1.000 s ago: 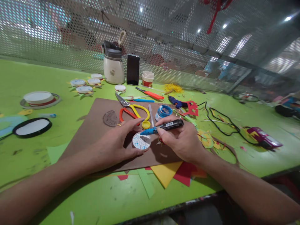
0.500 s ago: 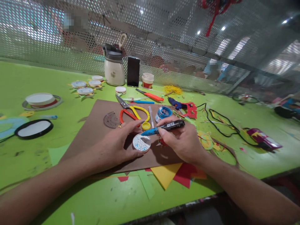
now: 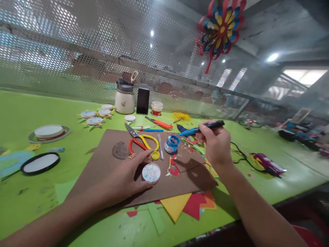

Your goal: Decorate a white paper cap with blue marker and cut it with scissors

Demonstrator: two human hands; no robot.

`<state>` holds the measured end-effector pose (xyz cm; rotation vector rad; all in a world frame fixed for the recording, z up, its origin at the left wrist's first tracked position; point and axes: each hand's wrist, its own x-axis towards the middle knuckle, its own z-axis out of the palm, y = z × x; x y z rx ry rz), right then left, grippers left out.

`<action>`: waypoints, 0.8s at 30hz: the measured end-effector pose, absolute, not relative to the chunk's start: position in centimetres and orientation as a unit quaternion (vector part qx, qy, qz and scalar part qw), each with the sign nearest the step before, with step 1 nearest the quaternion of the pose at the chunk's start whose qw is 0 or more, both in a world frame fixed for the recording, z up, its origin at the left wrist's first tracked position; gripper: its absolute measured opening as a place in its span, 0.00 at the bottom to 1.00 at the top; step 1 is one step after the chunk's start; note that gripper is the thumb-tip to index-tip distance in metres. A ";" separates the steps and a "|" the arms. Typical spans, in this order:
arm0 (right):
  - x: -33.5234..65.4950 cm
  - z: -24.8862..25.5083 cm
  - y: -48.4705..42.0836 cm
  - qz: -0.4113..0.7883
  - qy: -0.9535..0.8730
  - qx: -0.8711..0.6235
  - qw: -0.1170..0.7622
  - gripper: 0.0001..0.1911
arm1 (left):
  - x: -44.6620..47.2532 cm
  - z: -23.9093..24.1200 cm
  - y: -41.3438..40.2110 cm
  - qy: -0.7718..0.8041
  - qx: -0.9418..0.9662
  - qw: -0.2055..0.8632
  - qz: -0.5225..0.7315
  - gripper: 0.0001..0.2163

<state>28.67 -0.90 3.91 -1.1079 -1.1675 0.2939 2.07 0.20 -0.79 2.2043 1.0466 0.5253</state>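
My left hand [image 3: 128, 176] holds a small round white disc [image 3: 151, 173] by its edge, between thumb and fingers, on the brown board. Blue dots and dark lines mark its top. My right hand [image 3: 216, 145] grips a marker [image 3: 202, 128] with a black body and a blue front end, raised with its tip pointing left. That tip is just above and right of an open jar of blue paint [image 3: 172, 144]; I cannot tell whether they touch. Scissors [image 3: 142, 141] with red and yellow handles lie beyond my left hand, beside a yellow cap [image 3: 155, 155] and a white pen [image 3: 160, 146].
The brown board [image 3: 95, 171] bears a protractor [image 3: 120, 150] and paper scraps [image 3: 174, 168]. Behind stand a jug [image 3: 124, 101], a phone [image 3: 143, 101] and a cup [image 3: 157, 108]. An orange cutter [image 3: 163, 124] lies nearby; decorated discs [image 3: 94, 121] sit at left, a cable [image 3: 244, 163] at right.
My right hand has lifted the marker off the disc and moved it right, to above the paint jar. My left hand keeps hold of the disc. The camera view has tilted up.
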 end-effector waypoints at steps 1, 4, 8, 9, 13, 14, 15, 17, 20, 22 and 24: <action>29.1 3.8 -0.3 0.125 -0.522 -0.506 0.675 0.10 | 2.1 -0.9 0.2 0.398 0.835 0.321 0.200 0.36; 29.4 3.0 1.4 0.130 -0.536 -0.536 0.638 0.12 | 2.0 -1.2 0.4 0.398 0.832 0.331 0.198 0.37; 28.9 1.2 2.9 0.162 -0.583 -0.566 0.560 0.10 | 2.0 -1.2 0.3 0.403 0.830 0.336 0.192 0.37; 28.8 0.9 3.1 0.171 -0.593 -0.570 0.542 0.09 | 2.0 -1.2 0.3 0.406 0.829 0.335 0.190 0.37; 29.1 0.4 3.2 0.186 -0.606 -0.585 0.507 0.11 | 2.2 -0.9 0.3 0.411 0.826 0.336 0.189 0.40; 29.2 0.5 3.1 0.186 -0.604 -0.587 0.506 0.12 | 2.2 -0.8 0.4 0.411 0.826 0.337 0.188 0.40; 29.4 0.5 2.9 0.186 -0.602 -0.589 0.506 0.13 | 2.2 -0.8 0.4 0.412 0.825 0.337 0.188 0.40; 29.6 0.8 2.7 0.186 -0.599 -0.589 0.510 0.14 | 2.2 -0.8 0.4 0.414 0.825 0.336 0.188 0.41; 29.9 1.1 2.3 0.186 -0.596 -0.585 0.518 0.15 | 2.1 -1.0 0.4 0.414 0.824 0.340 0.186 0.41; 29.9 1.3 2.1 0.185 -0.596 -0.581 0.523 0.15 | 2.0 -1.2 0.4 0.412 0.824 0.341 0.188 0.42; 29.9 1.3 2.1 0.183 -0.595 -0.578 0.527 0.15 | 2.0 -1.5 0.6 0.412 0.824 0.338 0.190 0.42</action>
